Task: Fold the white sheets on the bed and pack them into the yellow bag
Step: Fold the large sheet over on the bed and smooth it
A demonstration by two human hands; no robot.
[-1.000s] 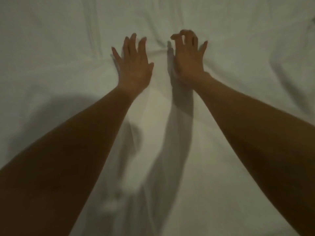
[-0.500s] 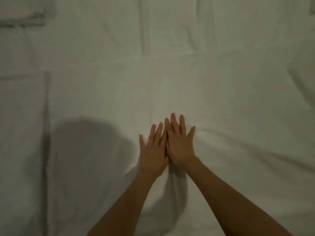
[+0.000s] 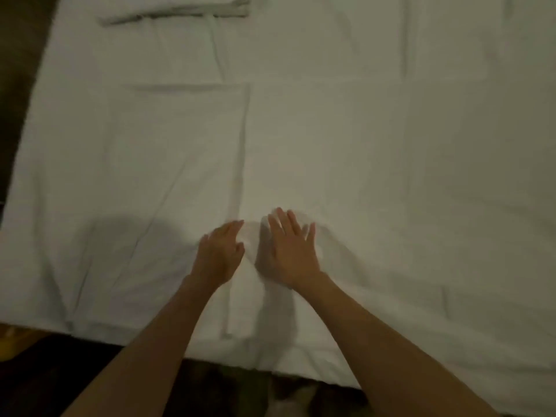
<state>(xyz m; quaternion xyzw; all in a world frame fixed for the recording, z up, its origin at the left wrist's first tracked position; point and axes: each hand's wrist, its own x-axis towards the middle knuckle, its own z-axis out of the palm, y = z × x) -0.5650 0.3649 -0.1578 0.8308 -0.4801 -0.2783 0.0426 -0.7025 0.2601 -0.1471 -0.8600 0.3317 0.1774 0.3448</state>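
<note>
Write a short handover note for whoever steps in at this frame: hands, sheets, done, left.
Left hand: open, fingers slightly curled, on the spread white cotton sheet.
Right hand: open, flat on the same sheet, holding nothing.
A folded white sheet bundle lies at the far side of the bed.
Done: apparently one sheet folded.
Left: fold the spread sheet and pack both; only a yellow patch at the lower left edge hints at the bag.

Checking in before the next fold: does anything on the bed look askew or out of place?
Nothing is damaged or spilled. The white sheet bunches into a ridge between the left hand and the right hand, with creases fanning out. The folded pile lies flat.
</note>
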